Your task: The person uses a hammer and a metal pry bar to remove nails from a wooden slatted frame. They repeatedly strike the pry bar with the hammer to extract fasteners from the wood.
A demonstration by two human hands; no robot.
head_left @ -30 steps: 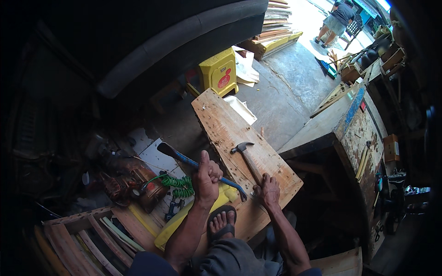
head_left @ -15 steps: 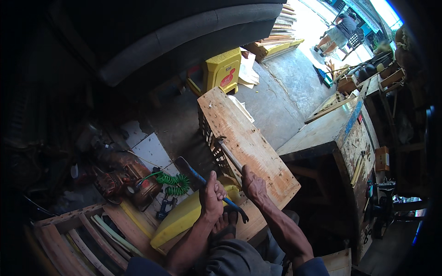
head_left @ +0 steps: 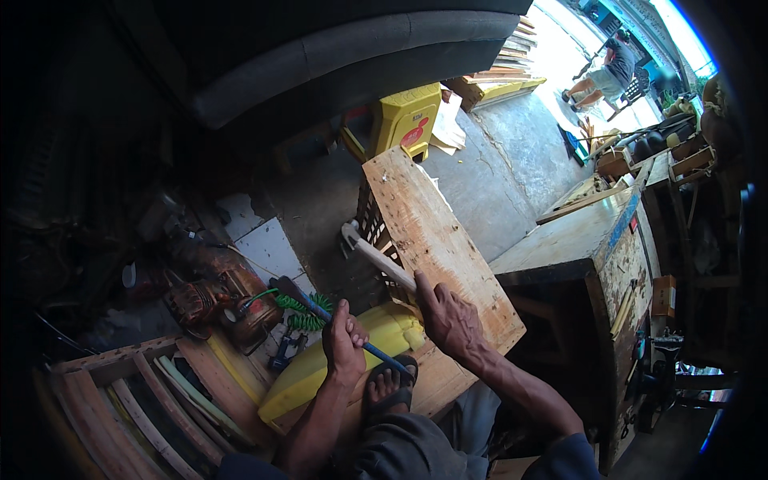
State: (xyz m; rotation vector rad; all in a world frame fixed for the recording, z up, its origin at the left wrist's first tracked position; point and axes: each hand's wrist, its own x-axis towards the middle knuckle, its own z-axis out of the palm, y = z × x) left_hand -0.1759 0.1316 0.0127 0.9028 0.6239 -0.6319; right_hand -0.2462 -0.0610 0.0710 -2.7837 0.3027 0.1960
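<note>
My left hand (head_left: 346, 342) is wrapped round a blue pry bar (head_left: 318, 309), which slants from the dark floor at upper left down to my sandalled foot (head_left: 390, 390). Closed on the light handle of a hammer (head_left: 378, 260) is my right hand (head_left: 450, 318), beside the near part of a wooden board (head_left: 448, 240). The hammer's metal head hangs off the board's left edge, in front of a dark lattice-sided crate (head_left: 370, 210) partly covered by the board. A yellow foam pad (head_left: 308, 374) lies left of and under my left hand.
A rusty compressor (head_left: 240, 292) with a coiled green hose (head_left: 308, 322) stands on the left. Slatted wooden framing (head_left: 160, 400) fills the lower left. Beyond the board is a yellow stool (head_left: 406, 120); a worn workbench (head_left: 552, 248) stands to the right. Another person (head_left: 612, 72) is far off outside.
The hammer head has swung left, off the board and clear of its edge. The pry bar has turned and shifted left a little with my left hand. The whole view has shifted slightly.
</note>
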